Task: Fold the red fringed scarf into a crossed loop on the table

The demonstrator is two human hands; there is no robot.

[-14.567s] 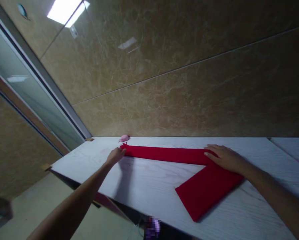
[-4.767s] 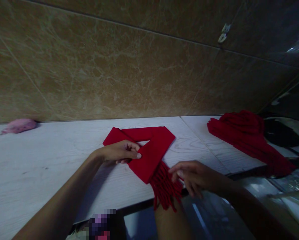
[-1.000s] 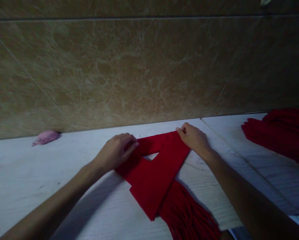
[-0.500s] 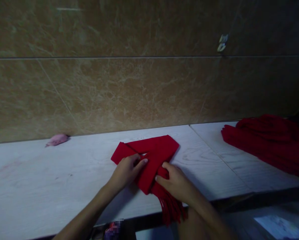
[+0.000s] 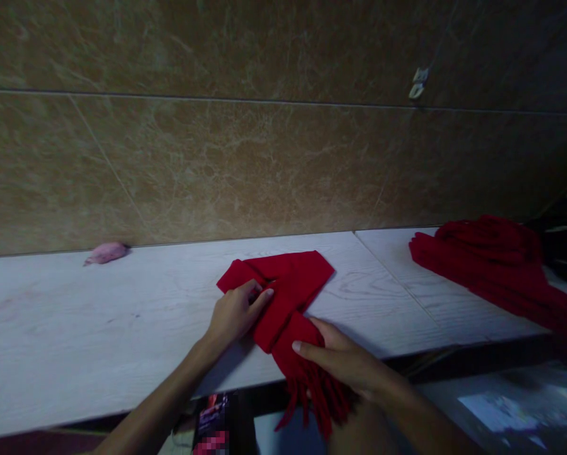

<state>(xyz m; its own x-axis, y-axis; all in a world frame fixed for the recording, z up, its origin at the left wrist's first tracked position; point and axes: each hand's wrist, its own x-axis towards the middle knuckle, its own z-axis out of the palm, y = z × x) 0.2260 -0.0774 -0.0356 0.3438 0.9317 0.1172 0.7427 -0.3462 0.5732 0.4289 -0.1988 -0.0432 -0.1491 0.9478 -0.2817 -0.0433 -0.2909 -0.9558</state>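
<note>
A red scarf [image 5: 290, 278] with a fringed end lies folded and crossed over itself on the white wood-grain surface. On its left side, my left hand [image 5: 236, 309] pinches the fabric between thumb and fingers near the crossing. My right hand [image 5: 338, 351] grips the fringed end, thumb on top and fingers beneath. The fringe [image 5: 319, 404] hangs over the surface's front edge.
More red cloth [image 5: 492, 265] lies bunched at the right, partly over the edge. A small pink pouch-like thing [image 5: 107, 253] rests against the brown tiled wall [image 5: 245, 170]. A white hook [image 5: 418, 83] is fixed to the wall.
My right hand has drawn the fringed end out from under the crossing fold, toward me. More of that end now shows flat. My left hand stays near the crossing.
</note>
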